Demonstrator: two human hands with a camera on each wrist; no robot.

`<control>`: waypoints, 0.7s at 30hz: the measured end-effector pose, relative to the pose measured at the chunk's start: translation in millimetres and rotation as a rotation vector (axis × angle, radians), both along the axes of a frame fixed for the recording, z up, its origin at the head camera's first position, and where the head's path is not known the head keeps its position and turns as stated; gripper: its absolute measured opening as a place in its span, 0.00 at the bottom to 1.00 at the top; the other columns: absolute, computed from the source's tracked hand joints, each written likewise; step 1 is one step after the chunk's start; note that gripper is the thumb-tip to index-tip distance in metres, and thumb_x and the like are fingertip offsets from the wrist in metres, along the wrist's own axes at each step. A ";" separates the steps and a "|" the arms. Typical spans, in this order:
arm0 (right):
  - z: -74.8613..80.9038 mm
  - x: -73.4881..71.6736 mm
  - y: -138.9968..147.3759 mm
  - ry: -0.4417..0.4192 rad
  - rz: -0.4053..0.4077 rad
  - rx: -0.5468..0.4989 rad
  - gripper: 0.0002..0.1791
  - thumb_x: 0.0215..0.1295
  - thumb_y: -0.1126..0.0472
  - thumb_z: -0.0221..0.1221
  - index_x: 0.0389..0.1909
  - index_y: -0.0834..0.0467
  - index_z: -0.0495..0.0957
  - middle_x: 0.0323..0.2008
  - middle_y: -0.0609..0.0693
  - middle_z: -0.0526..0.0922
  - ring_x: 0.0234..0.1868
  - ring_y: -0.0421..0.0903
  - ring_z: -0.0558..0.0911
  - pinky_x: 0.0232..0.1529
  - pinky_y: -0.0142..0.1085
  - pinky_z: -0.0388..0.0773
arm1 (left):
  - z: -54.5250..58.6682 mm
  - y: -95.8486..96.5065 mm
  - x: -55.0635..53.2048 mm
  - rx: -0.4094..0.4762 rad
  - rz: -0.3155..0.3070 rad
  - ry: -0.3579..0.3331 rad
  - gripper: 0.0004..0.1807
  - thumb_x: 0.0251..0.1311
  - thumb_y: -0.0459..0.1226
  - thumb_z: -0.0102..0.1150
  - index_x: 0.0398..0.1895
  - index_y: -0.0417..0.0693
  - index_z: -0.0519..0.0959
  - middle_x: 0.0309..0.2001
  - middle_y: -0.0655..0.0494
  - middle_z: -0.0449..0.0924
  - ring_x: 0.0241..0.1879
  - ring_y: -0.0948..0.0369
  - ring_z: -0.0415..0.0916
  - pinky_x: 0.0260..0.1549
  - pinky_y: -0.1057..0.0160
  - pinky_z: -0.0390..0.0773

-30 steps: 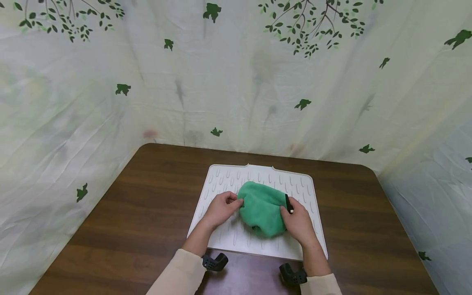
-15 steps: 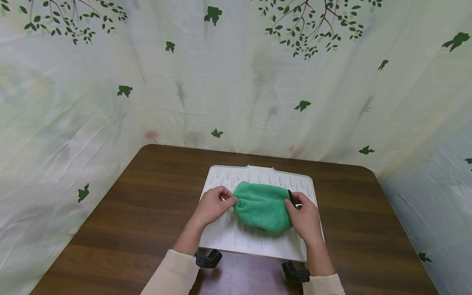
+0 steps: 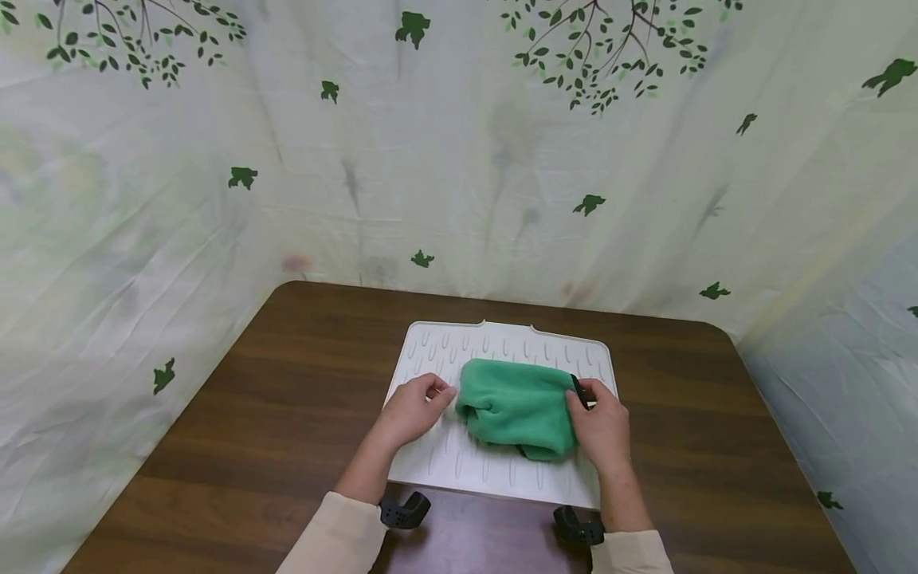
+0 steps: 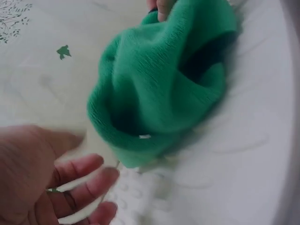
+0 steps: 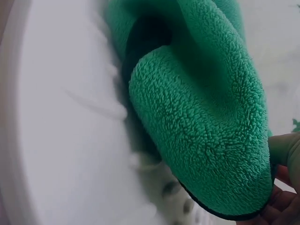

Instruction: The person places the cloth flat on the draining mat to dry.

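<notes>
A fluffy green cloth with a dark edge (image 3: 519,406) lies bunched and folded over the white ribbed tray (image 3: 423,462). My right hand (image 3: 604,426) pinches the cloth's dark-trimmed right end between thumb and fingers. In the right wrist view that thumb (image 5: 281,147) presses on the edge of the pile. My left hand (image 3: 414,410) is just off the cloth's left end, its fingers loosely bent around nothing. The left wrist view shows a gap between the left fingers (image 4: 96,183) and the folded green cloth (image 4: 150,84).
The tray sits on a dark brown wooden table (image 3: 287,399) with rounded far corners. A pale curtain with green leaf prints (image 3: 466,159) hangs behind and at both sides. Each wrist wears a black camera mount (image 3: 406,510).
The cloth has spread from a rounded bunch into a wider, flatter shape. My left hand moved left and let go of it, while my right hand shifted right with its end.
</notes>
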State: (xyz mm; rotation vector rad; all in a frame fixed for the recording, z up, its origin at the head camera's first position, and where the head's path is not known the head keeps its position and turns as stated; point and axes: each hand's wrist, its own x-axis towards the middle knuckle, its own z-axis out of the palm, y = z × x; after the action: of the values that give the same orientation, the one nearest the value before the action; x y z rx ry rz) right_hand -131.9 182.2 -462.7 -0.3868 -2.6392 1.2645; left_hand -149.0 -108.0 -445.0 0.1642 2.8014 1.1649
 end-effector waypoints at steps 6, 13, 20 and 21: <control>-8.3 1.3 10.7 -0.092 -0.009 -0.033 0.17 0.73 0.51 0.59 0.54 0.59 0.81 0.46 0.62 0.85 0.45 0.57 0.82 0.36 0.36 0.73 | -13.9 3.6 8.5 -0.094 -0.054 0.034 0.04 0.62 0.36 0.63 0.35 0.45 0.84 0.28 0.58 0.80 0.30 0.63 0.73 0.32 0.63 0.74; -11.4 6.8 26.9 -0.199 0.057 -0.004 0.22 0.75 0.45 0.55 0.49 0.61 0.82 0.35 0.57 0.83 0.37 0.51 0.80 0.32 0.35 0.71 | -18.0 10.2 15.0 -0.034 -0.123 -0.040 0.10 0.59 0.46 0.67 0.29 0.50 0.85 0.28 0.61 0.84 0.29 0.64 0.74 0.30 0.64 0.73; -10.2 8.8 32.4 -0.266 0.192 -0.009 0.22 0.73 0.45 0.57 0.47 0.61 0.82 0.37 0.54 0.82 0.36 0.47 0.77 0.32 0.35 0.72 | -26.0 19.5 9.9 0.029 -0.005 -0.010 0.11 0.65 0.45 0.62 0.35 0.47 0.85 0.28 0.56 0.81 0.28 0.62 0.73 0.29 0.63 0.72; -10.8 8.6 31.9 -0.258 0.205 -0.013 0.21 0.73 0.46 0.58 0.48 0.61 0.81 0.38 0.54 0.82 0.36 0.47 0.77 0.33 0.35 0.72 | -27.8 21.0 8.8 0.036 0.013 0.002 0.10 0.64 0.43 0.61 0.35 0.47 0.85 0.28 0.56 0.82 0.28 0.61 0.73 0.29 0.62 0.73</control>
State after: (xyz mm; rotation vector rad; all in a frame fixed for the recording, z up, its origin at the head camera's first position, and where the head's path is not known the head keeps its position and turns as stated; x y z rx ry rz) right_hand -123.2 214.0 -473.5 -0.3052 -2.9532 1.3749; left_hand -140.1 -87.0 -472.8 0.1497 2.7884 1.2193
